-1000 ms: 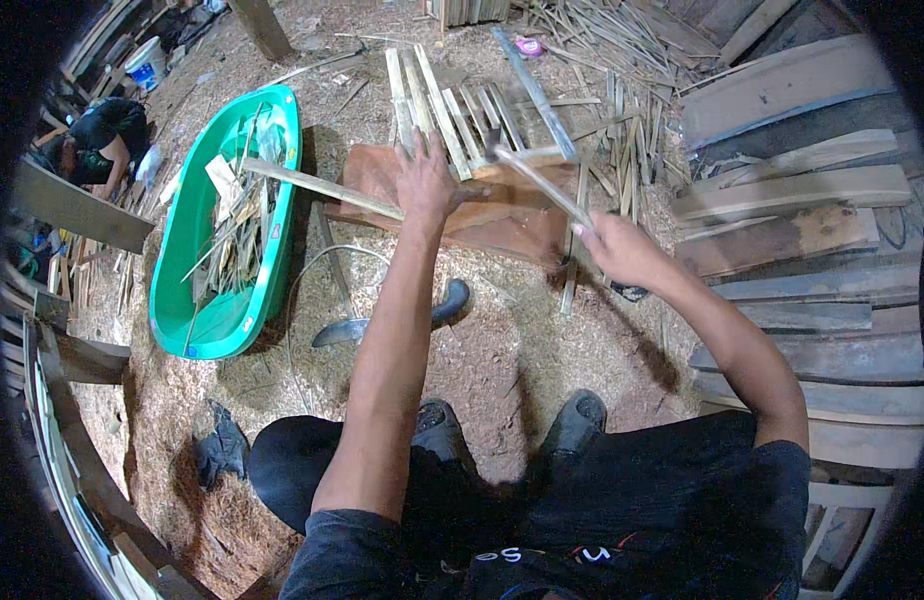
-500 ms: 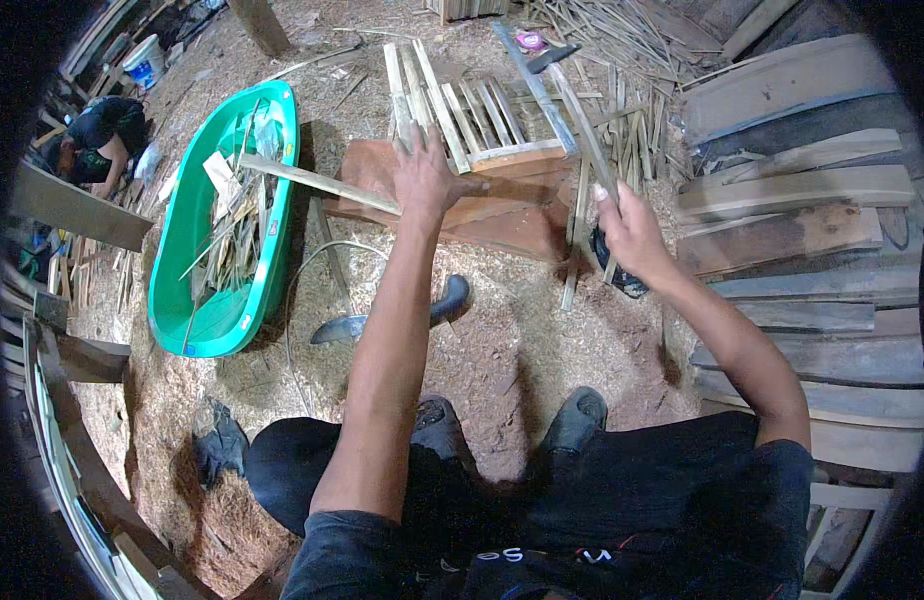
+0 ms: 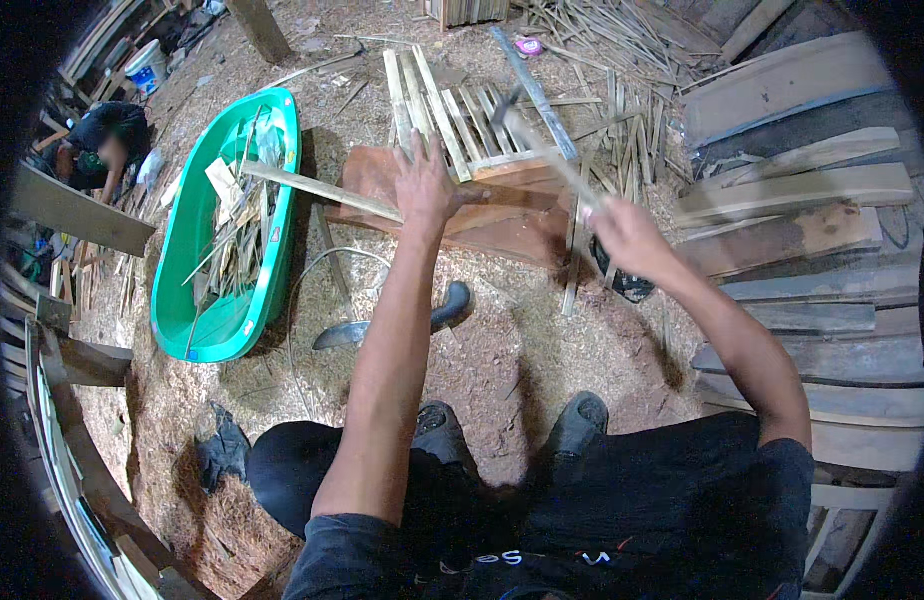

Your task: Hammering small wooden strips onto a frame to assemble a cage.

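Observation:
My right hand (image 3: 627, 237) is closed around the handle of a hammer (image 3: 548, 152), which is blurred by motion. Its dark head hangs over the slatted wooden frame (image 3: 512, 158), pointing away from me and leftward. My left hand (image 3: 425, 190) has its fingers spread at the near left part of this frame, against the pale slats. What lies beneath the palm is hidden. Under the frame is a reddish-brown wooden board (image 3: 507, 225). A long pale strip (image 3: 322, 190) runs from the green tub to beside my left wrist.
The green tub (image 3: 167, 300) at the left holds wood scraps. A curved-handled machete (image 3: 342, 335) lies on the sawdust-covered ground. Planks (image 3: 792, 190) are stacked at the right, loose sticks (image 3: 632, 150) beyond my right hand. Another person (image 3: 107, 140) crouches at the far left.
The hammer has swung left and down, its head now over the frame. My right hand has shifted slightly left and turned; my left hand stays almost in place.

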`<state>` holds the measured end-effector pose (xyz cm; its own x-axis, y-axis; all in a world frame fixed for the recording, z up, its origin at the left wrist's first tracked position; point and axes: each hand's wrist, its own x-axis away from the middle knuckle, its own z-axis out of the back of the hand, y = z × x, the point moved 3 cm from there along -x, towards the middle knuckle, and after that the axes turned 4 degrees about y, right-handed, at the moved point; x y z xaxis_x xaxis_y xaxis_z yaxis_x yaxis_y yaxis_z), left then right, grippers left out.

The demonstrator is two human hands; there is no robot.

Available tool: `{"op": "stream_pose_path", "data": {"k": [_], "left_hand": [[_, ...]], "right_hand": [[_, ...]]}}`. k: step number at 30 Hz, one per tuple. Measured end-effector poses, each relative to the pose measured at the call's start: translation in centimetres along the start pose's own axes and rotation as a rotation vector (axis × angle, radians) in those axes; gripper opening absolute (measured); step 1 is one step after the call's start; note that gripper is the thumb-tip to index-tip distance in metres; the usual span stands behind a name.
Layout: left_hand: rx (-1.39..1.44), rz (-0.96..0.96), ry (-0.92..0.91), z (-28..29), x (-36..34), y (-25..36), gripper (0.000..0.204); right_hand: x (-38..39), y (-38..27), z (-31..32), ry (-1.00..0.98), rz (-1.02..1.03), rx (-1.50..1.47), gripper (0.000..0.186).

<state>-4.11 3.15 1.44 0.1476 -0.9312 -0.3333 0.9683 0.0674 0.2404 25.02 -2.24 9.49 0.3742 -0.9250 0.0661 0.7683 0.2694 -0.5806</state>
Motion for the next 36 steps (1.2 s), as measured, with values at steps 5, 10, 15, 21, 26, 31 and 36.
{"op": "stream_pose_path", "data": {"k": [5,10,15,21,26,31,36], "left_hand": [[0.021,0.052,-0.125,1.5,-0.1,1.1,0.13],[-0.029,0.048,-0.137,1.9,0.4,1.8,0.131],[0.027,0.064,-0.119,1.9,0.0,1.0,0.13],[0.011,0.057,-0.16,1.8,0.1,1.3,0.13],[0.089,0.062,-0.1,1.9,0.1,1.4,0.129],[0.033,0.055,-0.124,1.8,0.2,1.7,0.129],[-0.048,-0.034,-0.073,0.7,0.4,1.0,0.131]], "right_hand": [[-0.4,-2.5,1.7,0.432,-0.039,-0.549,0.041],[1.4,-0.5,-1.6,-0.159,-0.036,0.019,0.044],[-0.4,-2.8,2.5,0.295,0.057,-0.308,0.046],[1.2,-0.1,-1.1,-0.173,0.006,0.187,0.041],[-0.5,-2.0,4.0,0.413,0.165,-0.137,0.043],[0.5,-0.1,-0.2,0.161,0.053,-0.024,0.037],[-0.4,-2.9,4.9,0.374,0.258,0.034,0.041]]}}
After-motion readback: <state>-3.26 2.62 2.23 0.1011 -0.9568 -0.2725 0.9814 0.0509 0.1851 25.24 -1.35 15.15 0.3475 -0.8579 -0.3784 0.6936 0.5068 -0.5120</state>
